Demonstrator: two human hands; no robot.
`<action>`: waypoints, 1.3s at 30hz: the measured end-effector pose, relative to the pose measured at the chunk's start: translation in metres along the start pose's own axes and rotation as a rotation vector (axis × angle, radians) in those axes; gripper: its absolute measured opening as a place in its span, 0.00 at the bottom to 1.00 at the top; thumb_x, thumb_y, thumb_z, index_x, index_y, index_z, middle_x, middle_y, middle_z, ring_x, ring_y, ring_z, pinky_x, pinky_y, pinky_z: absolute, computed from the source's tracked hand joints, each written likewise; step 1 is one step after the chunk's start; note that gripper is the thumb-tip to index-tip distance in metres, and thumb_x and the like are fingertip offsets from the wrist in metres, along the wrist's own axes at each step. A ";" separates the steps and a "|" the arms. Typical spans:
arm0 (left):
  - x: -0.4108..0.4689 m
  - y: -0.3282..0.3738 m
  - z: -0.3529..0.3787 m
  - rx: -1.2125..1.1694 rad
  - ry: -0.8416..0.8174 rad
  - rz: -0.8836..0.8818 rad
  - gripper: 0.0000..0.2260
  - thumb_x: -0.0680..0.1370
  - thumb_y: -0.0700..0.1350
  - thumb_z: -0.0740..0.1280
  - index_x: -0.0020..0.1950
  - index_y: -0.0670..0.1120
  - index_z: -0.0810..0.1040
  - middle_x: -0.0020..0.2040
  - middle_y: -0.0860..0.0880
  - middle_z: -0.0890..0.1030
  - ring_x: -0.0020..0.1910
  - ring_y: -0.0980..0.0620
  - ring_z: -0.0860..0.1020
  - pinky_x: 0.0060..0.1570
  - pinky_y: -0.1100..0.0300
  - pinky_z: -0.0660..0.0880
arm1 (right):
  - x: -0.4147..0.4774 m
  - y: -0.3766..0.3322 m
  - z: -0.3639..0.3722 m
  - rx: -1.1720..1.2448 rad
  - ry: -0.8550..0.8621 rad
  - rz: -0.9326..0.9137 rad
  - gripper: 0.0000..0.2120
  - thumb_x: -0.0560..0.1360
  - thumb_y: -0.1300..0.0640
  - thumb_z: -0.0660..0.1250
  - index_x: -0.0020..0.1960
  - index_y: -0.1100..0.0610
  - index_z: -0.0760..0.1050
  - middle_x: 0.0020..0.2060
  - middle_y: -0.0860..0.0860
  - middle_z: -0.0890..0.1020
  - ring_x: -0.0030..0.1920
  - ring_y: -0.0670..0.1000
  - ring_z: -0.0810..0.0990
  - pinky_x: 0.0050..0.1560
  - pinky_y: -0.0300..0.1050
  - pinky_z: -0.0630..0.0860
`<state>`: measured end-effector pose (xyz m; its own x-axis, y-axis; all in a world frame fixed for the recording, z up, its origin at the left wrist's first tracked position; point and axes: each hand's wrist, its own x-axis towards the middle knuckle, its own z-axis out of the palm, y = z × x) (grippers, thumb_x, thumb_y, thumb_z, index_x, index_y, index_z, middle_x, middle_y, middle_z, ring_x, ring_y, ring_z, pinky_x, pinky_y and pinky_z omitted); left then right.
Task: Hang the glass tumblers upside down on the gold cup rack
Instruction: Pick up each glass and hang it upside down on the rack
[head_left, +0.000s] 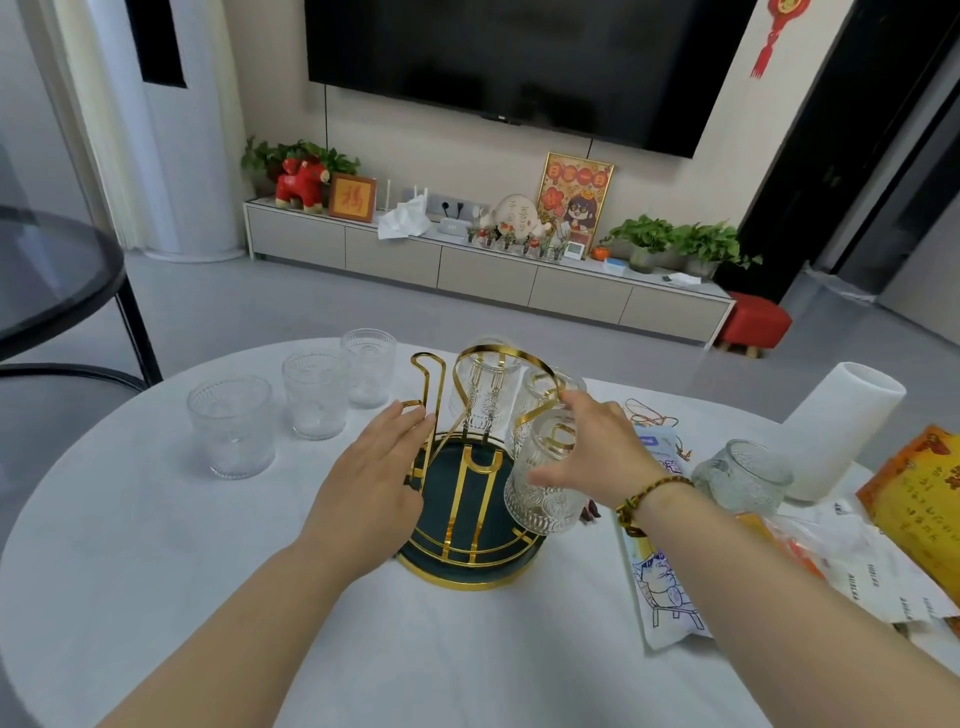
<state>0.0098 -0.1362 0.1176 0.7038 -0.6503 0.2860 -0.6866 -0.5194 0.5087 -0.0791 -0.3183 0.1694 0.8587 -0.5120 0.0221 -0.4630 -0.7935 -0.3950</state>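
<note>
The gold cup rack with a dark green round tray stands in the middle of the white table. Three tumblers hang upside down on its right and far side; the nearest one has my right hand around its upturned base. My left hand rests flat against the rack's left gold prongs and tray rim, fingers spread. Three tumblers stand upright to the left: a near one, a middle one, a far one.
To the right lie a glass jar, a tall white cylinder, printed packets and an orange bag. A dark glass side table stands at far left. The table edge curves near me.
</note>
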 end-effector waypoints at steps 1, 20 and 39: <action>0.000 0.000 0.000 0.003 0.000 -0.003 0.28 0.76 0.39 0.59 0.72 0.52 0.52 0.76 0.54 0.52 0.74 0.55 0.47 0.72 0.59 0.49 | 0.000 0.000 0.000 0.001 -0.001 -0.001 0.44 0.60 0.48 0.75 0.68 0.54 0.55 0.62 0.58 0.67 0.64 0.56 0.63 0.62 0.51 0.67; -0.069 -0.099 -0.021 0.183 0.079 -0.193 0.25 0.76 0.50 0.62 0.71 0.47 0.60 0.74 0.46 0.59 0.74 0.49 0.54 0.73 0.52 0.49 | -0.041 -0.072 0.027 0.140 0.520 -0.538 0.06 0.67 0.62 0.65 0.43 0.63 0.76 0.38 0.58 0.81 0.42 0.51 0.73 0.47 0.42 0.68; -0.097 -0.201 -0.006 0.307 -0.046 -0.577 0.33 0.73 0.66 0.51 0.72 0.53 0.46 0.77 0.51 0.45 0.75 0.52 0.42 0.73 0.50 0.39 | 0.089 -0.214 0.259 0.915 -0.001 -0.081 0.39 0.59 0.59 0.75 0.64 0.55 0.58 0.53 0.46 0.66 0.56 0.47 0.66 0.55 0.34 0.63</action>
<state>0.0809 0.0346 -0.0078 0.9710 -0.2390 -0.0021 -0.2264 -0.9223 0.3133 0.1530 -0.1086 0.0178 0.8815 -0.4654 0.0805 -0.0473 -0.2565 -0.9654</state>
